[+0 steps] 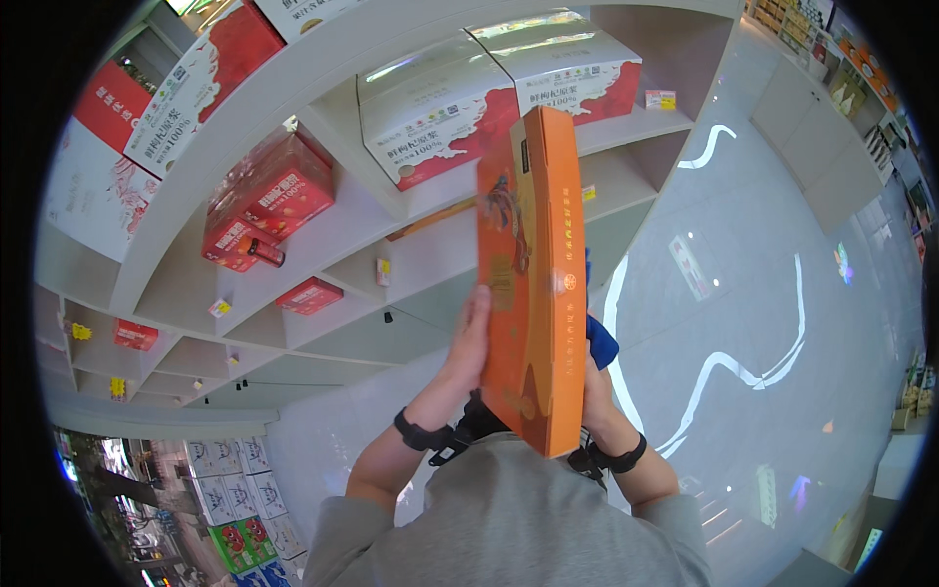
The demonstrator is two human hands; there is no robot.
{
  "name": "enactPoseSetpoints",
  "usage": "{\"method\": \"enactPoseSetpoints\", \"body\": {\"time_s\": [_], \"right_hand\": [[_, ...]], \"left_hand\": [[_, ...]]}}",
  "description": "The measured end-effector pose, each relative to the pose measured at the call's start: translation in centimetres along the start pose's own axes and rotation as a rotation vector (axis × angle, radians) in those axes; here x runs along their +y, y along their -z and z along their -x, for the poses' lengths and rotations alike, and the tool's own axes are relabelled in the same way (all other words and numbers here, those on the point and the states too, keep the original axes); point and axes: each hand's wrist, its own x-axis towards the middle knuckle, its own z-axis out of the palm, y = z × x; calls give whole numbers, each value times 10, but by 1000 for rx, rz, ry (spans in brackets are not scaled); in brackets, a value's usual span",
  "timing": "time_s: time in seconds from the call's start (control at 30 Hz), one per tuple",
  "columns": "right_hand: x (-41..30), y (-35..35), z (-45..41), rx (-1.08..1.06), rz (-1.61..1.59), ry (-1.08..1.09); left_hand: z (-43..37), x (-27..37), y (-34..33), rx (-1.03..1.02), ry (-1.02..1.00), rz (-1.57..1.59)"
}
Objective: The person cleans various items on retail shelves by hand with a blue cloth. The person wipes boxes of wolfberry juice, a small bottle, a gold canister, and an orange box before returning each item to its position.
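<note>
A large flat orange gift box (534,279) stands on edge, slightly tilted, between my two hands in front of my chest. My left hand (472,341) presses against its printed broad face, thumb up. On the far side my right hand (598,389) supports the box, its fingers largely hidden; a blue cloth (601,343) shows beside the box at that hand. Behind the box's top, two large white and red cartons (440,117) sit on the curved white shelf unit (396,202).
Small red boxes (286,191) and a small bottle (265,252) stand on the shelf at left, with price tags (220,308) along the edges. Stacked cartons (238,484) are at lower left. A white cabinet (814,139) stands across the grey floor (704,308).
</note>
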Motion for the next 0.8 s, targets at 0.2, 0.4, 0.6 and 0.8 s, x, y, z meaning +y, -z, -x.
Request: {"method": "enactPoseSetpoints", "body": {"time_s": [0.2,0.4,0.6,0.8], "right_hand": [[12,48,16,78,-169,-175],[10,103,22,368,-141,18],[12,122,29,457,-95,69],[19,116,30,465,-80,38]], "left_hand": [[7,36,55,-20,-387,-284],[19,79,80,-44,-588,-758],[12,61,96,24,-683,-1340],[-14,47,108,30,-753,-1540]]}}
